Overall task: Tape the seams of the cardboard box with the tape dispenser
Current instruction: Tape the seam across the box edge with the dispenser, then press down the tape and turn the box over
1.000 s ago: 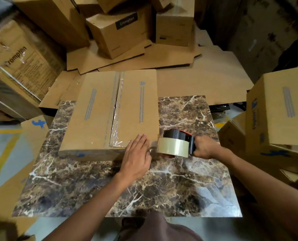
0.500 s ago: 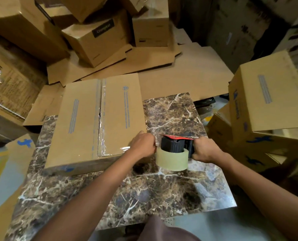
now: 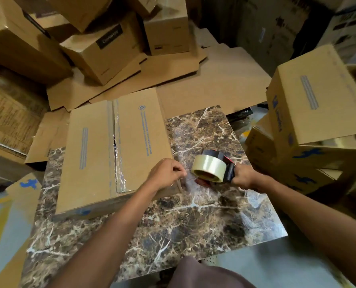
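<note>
Centre seam of the cardboard box on the counter is taped. Right hand grasps the tape dispenser; left hand pinches the tape end at the box's lower-right corner. Edge seams appear outstanding.

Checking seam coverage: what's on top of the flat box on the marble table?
Clear tape runs along the centre seam of the cardboard box, wrinkled toward the near end. The left hand rests over the near right corner, hiding that patch. Box contents are not visible.
</note>
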The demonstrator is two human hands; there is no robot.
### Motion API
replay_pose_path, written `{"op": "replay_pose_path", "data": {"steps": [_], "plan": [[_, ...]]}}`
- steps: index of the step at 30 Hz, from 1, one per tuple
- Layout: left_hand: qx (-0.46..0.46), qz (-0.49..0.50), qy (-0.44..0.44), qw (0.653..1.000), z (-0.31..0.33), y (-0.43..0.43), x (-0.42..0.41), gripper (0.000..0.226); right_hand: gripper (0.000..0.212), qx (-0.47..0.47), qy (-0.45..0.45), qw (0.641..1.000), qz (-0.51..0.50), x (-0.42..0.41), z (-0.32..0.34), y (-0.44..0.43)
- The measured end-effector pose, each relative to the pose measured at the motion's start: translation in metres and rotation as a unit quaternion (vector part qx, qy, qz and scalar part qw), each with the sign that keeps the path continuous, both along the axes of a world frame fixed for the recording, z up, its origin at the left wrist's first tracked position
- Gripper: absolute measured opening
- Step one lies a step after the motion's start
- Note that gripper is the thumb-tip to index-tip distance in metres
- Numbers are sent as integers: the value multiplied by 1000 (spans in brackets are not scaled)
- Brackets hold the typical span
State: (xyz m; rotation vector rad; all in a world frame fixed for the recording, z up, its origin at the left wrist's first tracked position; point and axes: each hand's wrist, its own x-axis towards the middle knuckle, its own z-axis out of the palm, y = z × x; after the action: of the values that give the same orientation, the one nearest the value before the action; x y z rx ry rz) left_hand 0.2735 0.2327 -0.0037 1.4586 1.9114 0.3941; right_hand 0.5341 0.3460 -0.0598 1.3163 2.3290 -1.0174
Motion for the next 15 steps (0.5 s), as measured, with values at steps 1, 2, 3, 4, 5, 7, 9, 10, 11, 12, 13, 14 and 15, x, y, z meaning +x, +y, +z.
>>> {"op": "replay_pose_path", "data": {"steps": [1,2,3,4,5,7,9,10,11,12,13,14,15], "plan": [[3,10,-10,1000,0,1,1,5,52,-42,52,997,-49,-1,-2,-8],[4,16,-21,1000,-1,3,1,5,46,-96,108,984,-101,-3,-4,-15],[1,20,-28,999,-1,5,1,6,31,-164,152,961,-161,-6,-11,-21],[-7,23,-31,999,0,6,1,8,11,-244,176,929,-214,-10,-17,-27],[-16,24,-31,999,-1,8,0,11,11,-311,189,894,-262,-14,-26,-30],[-34,26,-31,999,-1,10,0,17,29,-398,185,831,-341,-20,-46,-34],[-40,30,-29,998,-4,12,0,22,35,-458,191,778,-385,-26,-59,-34],[-41,32,-24,998,-5,12,0,22,36,-475,205,759,-396,-29,-63,-34],[-43,35,-18,998,-5,13,1,22,35,-483,218,747,-403,-29,-64,-34],[-46,41,-8,998,-5,13,3,21,34,-481,227,742,-408,-30,-63,-35],[-47,47,2,998,-4,14,5,21,31,-467,233,744,-417,-29,-63,-37],[-47,52,12,997,-4,15,6,19,28,-447,243,748,-426,-27,-64,-39],[-46,55,18,997,-3,16,8,18,25,-414,252,762,-431,-25,-62,-42]]}}
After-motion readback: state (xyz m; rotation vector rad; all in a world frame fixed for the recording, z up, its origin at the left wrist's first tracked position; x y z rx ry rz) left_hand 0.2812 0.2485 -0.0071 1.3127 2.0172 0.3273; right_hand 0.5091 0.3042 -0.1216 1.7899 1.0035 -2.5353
